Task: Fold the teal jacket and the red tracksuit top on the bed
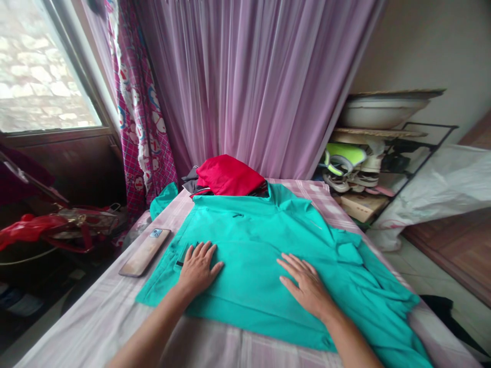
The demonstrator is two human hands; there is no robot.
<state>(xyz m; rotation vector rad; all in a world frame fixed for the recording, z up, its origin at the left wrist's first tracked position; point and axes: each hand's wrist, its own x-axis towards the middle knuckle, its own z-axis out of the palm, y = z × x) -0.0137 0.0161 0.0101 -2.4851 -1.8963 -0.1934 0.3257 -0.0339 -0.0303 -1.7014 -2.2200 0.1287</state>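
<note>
A teal jacket (253,276) lies spread out on a table with a pink checked cloth (92,317). My left hand (198,267) rests on its left part, palm down with fingers spread, beside a small black tab. On the jacket's middle right lies my right hand (303,283), also flat, with the fingers stretched out. Neither hand grips anything. The jacket's sleeve (383,276) bunches in folds at the right, and its lower right end runs out of view.
A red folded garment (228,176) sits on darker clothes behind the jacket. Left of it lies a phone (146,253). Purple curtains (245,87) hang at the back. A rack with shoes (364,179) and a basin (383,111) stands at the right.
</note>
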